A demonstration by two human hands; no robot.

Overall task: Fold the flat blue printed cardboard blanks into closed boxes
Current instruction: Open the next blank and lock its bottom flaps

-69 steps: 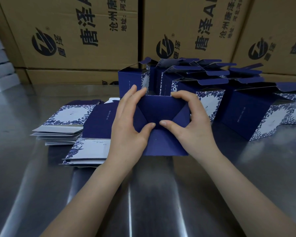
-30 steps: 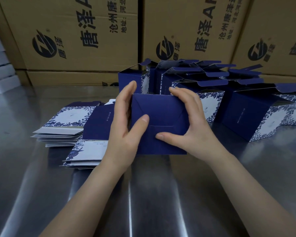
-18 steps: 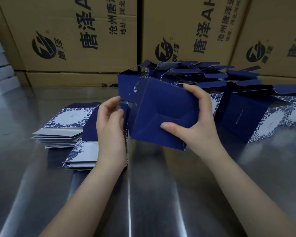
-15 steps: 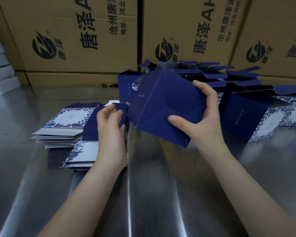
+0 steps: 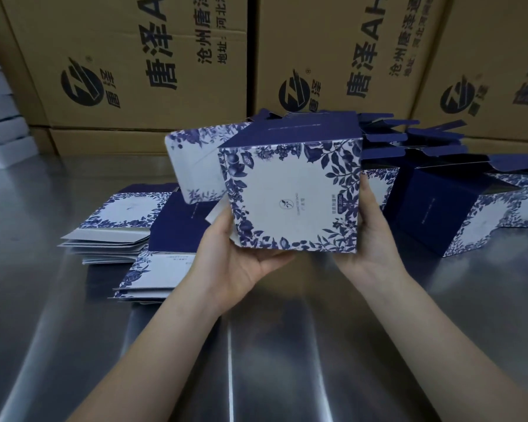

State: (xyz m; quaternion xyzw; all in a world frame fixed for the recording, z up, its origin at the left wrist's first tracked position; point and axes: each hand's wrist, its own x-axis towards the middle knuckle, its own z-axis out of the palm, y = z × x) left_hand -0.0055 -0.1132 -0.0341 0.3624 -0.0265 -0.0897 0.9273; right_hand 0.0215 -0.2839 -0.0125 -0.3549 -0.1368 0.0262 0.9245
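Observation:
A blue and white floral box (image 5: 290,196) is held in the air above the steel table, its white printed face toward me and a white lid flap (image 5: 192,169) open at its left. My left hand (image 5: 238,257) cups its lower left corner from below. My right hand (image 5: 372,239) holds its right side, thumb along the edge. Flat blanks (image 5: 125,226) lie stacked on the table at the left, behind my left hand. Several folded boxes (image 5: 445,208) with open tops stand at the right and behind the held box.
Large brown shipping cartons (image 5: 153,68) with black print line the back of the steel table (image 5: 256,345). White flat boxes (image 5: 0,132) are stacked at the far left.
The box's bottom flaps were pressed shut, then the box was lifted off the table and turned so its white floral face points at me. My left hand let go briefly and now holds it again.

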